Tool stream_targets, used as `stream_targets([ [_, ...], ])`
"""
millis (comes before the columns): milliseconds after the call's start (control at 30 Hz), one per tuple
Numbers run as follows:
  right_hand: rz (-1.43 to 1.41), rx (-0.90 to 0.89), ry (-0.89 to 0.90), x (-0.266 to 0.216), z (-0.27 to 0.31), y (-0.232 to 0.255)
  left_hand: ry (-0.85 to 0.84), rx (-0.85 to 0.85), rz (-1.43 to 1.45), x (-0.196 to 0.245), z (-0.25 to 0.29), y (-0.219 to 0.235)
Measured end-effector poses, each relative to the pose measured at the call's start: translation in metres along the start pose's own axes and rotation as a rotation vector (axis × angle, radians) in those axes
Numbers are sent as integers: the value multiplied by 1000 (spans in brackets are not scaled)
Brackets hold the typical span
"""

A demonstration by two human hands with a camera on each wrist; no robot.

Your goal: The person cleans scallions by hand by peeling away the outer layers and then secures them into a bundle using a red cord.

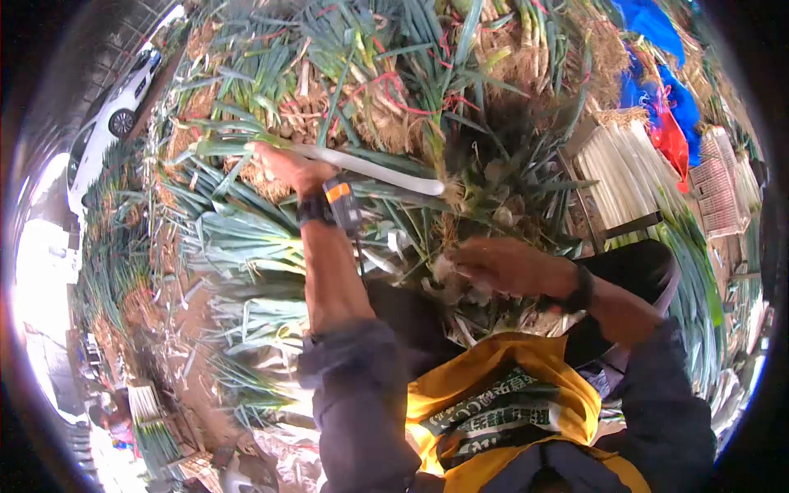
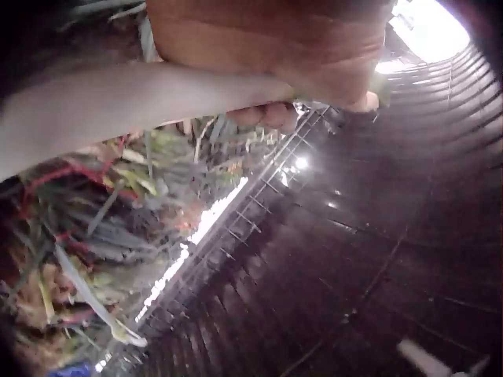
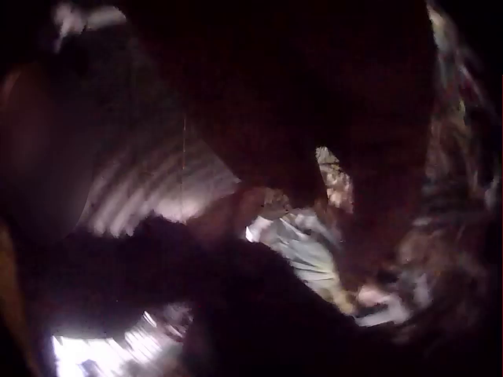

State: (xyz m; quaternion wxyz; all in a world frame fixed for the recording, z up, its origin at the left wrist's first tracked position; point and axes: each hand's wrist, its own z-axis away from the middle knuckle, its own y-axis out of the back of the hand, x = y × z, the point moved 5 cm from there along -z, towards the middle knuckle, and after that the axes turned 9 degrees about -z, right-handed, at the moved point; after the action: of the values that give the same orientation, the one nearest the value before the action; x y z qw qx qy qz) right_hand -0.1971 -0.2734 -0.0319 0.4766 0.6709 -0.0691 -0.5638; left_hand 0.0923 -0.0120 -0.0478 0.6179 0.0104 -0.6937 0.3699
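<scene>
In the head view the left hand grips a long leek near its green leaves. The leek's white stalk stretches rightward to its roots. The left wrist view shows fingers of the left hand curled round the pale stalk. Lower and to the right in the head view, the right hand is blurred, its fingers pointing left beside a whitish piece; whether it pinches that piece is unclear. The right wrist view is mostly dark.
Bundles of leeks with red ties lie across the far side. Trimmed leeks are stacked at the right, near a pink basket and blue bags. Loose leeks lie at the left. A white car stands beyond.
</scene>
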Motion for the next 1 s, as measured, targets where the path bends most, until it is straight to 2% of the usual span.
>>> stream_targets([
  [33,202,-29,-124,11,-9,-1,-27,-28,76,0,5,-8],
  [100,111,151,137,25,-19,-20,-7,-457,402,11,13,-26],
  [133,-39,186,123,26,-22,-19,42,-457,484,25,31,-35],
  [167,-191,224,116,28,-24,-19,-29,-571,500,30,34,-41],
  [233,-691,226,-179,16,-52,-5,40,-600,537,32,48,-49],
  [300,-987,401,-150,34,-75,5,74,-597,530,37,71,-57],
  [333,-1127,375,-224,24,-77,17,96,-597,525,39,80,-61],
  [433,-272,730,211,-11,-76,41,75,-650,418,43,93,-69],
  [467,-139,902,299,-21,-72,50,94,-685,323,37,88,-67],
  [500,-193,961,265,-34,-71,68,128,-710,297,31,91,-68],
  [567,61,1067,368,-49,-83,104,200,-780,239,26,102,-78],
  [667,86,1080,398,-34,-111,119,237,-856,110,28,131,-91],
  [700,113,1056,433,-25,-112,123,245,-872,56,29,138,-91],
  [733,139,1025,469,-17,-111,127,324,-905,108,30,141,-92],
  [767,164,989,513,-12,-110,127,317,-954,74,31,145,-93],
  [833,0,909,367,-3,-104,131,293,-1040,-6,41,156,-96],
  [900,-171,834,267,5,-100,141,309,-1012,-9,27,148,-94],
  [1000,-215,858,264,2,-98,147,305,-1012,52,26,153,-98],
])
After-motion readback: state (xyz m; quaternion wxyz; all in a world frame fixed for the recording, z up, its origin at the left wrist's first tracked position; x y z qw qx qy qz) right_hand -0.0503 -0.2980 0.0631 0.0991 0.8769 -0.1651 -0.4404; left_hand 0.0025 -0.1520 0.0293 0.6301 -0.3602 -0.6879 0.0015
